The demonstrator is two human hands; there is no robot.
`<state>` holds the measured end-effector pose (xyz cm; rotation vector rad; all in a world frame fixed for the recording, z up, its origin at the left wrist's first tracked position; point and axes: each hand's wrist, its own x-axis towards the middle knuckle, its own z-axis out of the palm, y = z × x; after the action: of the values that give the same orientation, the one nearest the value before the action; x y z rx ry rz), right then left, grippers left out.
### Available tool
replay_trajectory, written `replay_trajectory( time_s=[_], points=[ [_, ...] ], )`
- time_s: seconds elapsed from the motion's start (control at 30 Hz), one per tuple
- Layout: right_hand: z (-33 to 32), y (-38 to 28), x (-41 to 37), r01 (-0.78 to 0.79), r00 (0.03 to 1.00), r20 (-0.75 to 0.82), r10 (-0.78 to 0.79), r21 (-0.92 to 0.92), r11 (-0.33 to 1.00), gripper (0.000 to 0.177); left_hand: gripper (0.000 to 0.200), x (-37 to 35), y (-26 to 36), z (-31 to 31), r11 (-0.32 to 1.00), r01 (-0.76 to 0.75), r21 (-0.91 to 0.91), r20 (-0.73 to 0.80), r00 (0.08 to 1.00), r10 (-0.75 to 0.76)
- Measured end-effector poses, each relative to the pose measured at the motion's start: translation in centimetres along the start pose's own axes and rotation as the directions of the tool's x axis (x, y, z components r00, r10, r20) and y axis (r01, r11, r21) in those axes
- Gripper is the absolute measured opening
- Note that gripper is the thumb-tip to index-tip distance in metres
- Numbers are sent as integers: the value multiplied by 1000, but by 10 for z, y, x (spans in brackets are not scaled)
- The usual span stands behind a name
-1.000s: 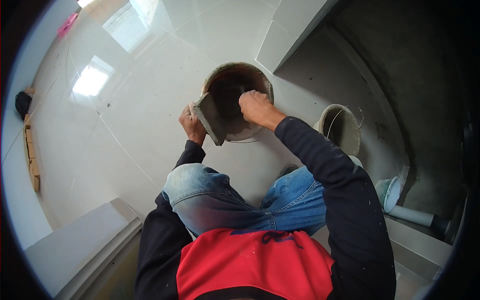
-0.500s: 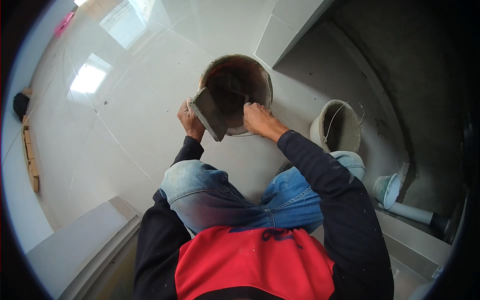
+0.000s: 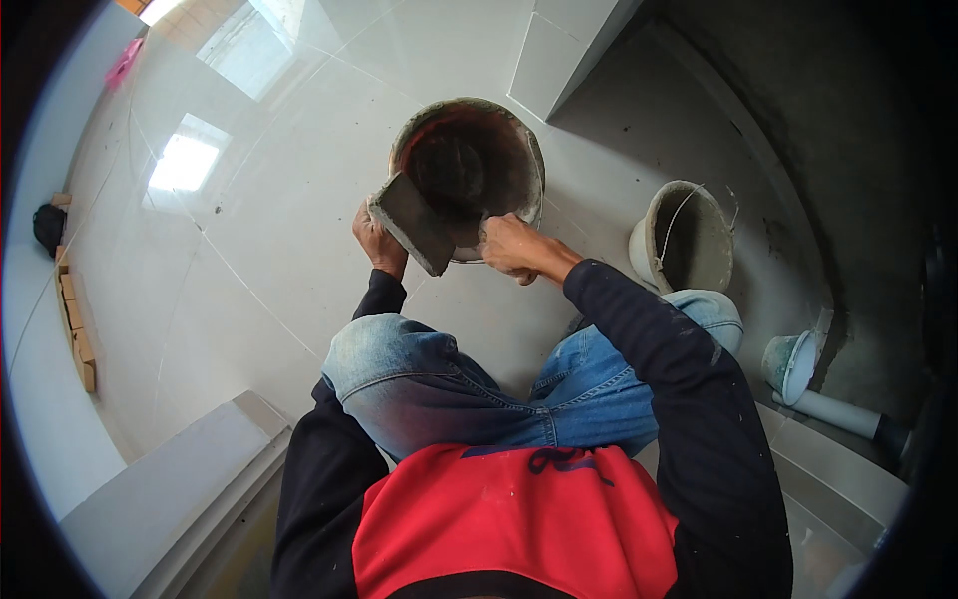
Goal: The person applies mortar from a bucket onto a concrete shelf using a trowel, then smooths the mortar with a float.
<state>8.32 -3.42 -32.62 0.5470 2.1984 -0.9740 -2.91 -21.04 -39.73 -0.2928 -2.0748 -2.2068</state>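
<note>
In front of my knees stands a large round bucket [image 3: 399,150], its inside smeared with grey mortar and dark toward the bottom. My left hand [image 3: 379,243] grips a flat, grey, mortar-coated slab [image 3: 413,224] by its left edge. The slab is tilted over the bucket's near-left rim; its underside is hidden. My right hand [image 3: 519,248] is closed in a fist at the near-right rim. Whatever the fist holds is mostly covered by the fingers; a greyish patch shows beside them, inside the bucket.
A smaller mortar-stained bucket [image 3: 651,242] with a wire handle stands right of my knee. Farther right are a small tub [image 3: 781,364] and a white pipe [image 3: 828,412]. Wood pieces [image 3: 75,314] lie along the left wall. A tiled corner [image 3: 559,65] juts out ahead.
My right fist has turned and shifted slightly toward me at the rim. The slab in my left hand shows more of its face. The view has shifted a little.
</note>
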Motion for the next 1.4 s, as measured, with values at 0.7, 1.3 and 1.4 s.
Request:
replay_trajectory(
  time_s=[0.7,1.3,1.4],
  points=[
    [-35,30,-3,-137,904,216,-370,964,229,37,30,25,-20,-51,643,362,-675,-119,807,-579],
    [-28,-11,-49,688,342,-724,-599,-242,684,51,34,72,69,50,128,781,-611,781,621,-68],
    [-8,-8,-48,651,236,-732,-639,-369,663,44,34,73,97,58,90,777,-623,760,628,-164]
  ],
)
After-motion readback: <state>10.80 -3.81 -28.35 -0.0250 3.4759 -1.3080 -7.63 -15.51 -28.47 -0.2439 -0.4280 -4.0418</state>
